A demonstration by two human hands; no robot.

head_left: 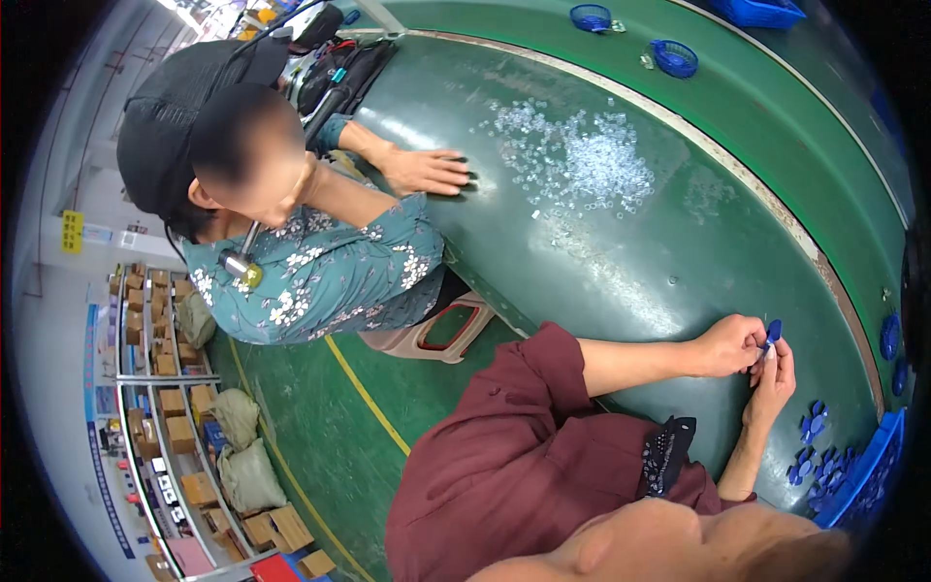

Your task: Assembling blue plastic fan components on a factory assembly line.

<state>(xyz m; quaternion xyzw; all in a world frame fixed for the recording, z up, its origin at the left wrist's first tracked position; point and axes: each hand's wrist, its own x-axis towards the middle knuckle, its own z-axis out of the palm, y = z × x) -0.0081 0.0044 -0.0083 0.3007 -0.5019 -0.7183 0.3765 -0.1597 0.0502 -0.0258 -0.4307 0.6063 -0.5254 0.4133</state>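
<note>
Both my hands meet above the near right part of the green tabletop (669,281). Between their fingertips is a small dark-blue plastic piece (774,332) with a rounded end pointing up. My left hand (725,346) is closed, thumb and fingers pinching at the piece's side. From below, my right hand (773,388) grips it with raised fingertips; a whitish bit shows there, too small to name. Closest to my right hand lie loose blue plastic pieces (815,425) of similar colour. Farther off on the table, many small clear pieces (606,160) are spread in a pile.
A blue tray (890,446) holding more blue pieces stands at the right edge. Across the table, a co-worker in a floral shirt rests a hand (427,173) on the surface. Small blue baskets (675,58) sit beyond the raised strip. A plastic stool (446,335) stands by the table.
</note>
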